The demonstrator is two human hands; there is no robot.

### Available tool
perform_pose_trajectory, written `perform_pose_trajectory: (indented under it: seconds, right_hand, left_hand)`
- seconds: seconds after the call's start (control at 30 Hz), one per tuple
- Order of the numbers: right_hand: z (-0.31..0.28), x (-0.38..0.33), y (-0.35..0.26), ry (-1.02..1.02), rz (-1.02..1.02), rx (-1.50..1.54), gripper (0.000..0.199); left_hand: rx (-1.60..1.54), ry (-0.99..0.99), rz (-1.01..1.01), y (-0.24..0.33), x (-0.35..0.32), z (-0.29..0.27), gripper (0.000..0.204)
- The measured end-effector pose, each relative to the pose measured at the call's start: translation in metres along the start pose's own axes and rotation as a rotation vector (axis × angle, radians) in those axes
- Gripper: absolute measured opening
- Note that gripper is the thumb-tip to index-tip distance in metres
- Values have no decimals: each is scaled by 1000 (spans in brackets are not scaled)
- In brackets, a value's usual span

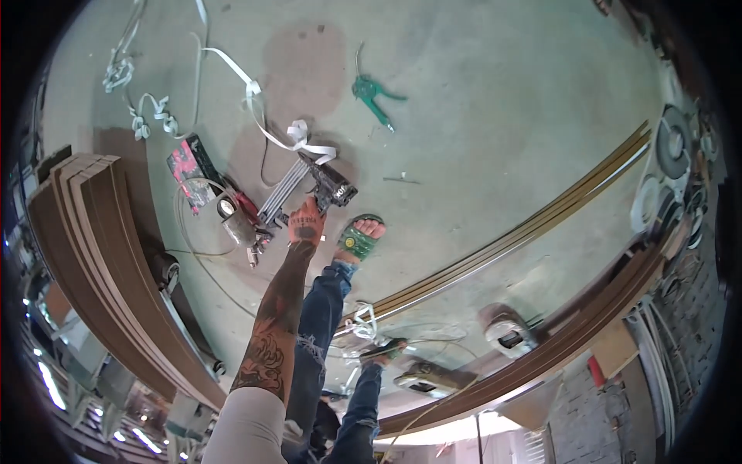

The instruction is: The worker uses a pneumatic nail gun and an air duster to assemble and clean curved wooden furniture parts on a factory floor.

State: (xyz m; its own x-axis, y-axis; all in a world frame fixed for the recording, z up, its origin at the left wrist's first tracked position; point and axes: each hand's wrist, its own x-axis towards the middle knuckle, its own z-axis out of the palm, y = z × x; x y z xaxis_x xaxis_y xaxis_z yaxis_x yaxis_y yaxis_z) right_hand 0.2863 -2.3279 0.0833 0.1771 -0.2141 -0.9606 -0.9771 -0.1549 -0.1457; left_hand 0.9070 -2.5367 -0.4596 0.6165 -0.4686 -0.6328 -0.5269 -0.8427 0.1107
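My left hand (305,223) reaches down from the lower edge, its fingers wrapped around the handle of a black and silver nail gun (332,188). The gun is close to the floor, its long ribbed magazine slanting down to the left. Just left of it lie a metal air tool with a rounded cup (238,228) and a pink and black box (192,170). A loop of white strap (309,145) touches or nearly touches the gun's top. My sandalled foot (359,237) stands just right of the gun. My right hand is out of view.
A green air blow gun (371,93) lies on the floor (495,100) farther off. Long brown strips (525,232) run across to the right. Stacked brown boards (100,209) stand at left. A thin hose (212,286) curls nearby. Tape rolls (672,143) sit at far right.
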Motion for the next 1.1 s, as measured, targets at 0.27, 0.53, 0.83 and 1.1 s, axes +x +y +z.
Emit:
perform_pose_trajectory:
  seconds: [0.27, 0.53, 0.83, 1.1]
  right_hand:
    - [-148, 89, -127, -90, 750, 1267, 26]
    - [-223, 155, -235, 21, 867, 1301, 19]
    - [-180, 195, -203, 4, 659, 1245, 20]
    - [-110, 148, -217, 81, 506, 1330, 22]
  left_hand:
    - [41, 107, -85, -20, 33, 49, 41]
    - [-31, 79, -156, 70, 58, -33, 40]
    - [-389, 381, -339, 146, 245, -19, 53]
    - [-1055, -448, -273, 139, 101, -87, 22]
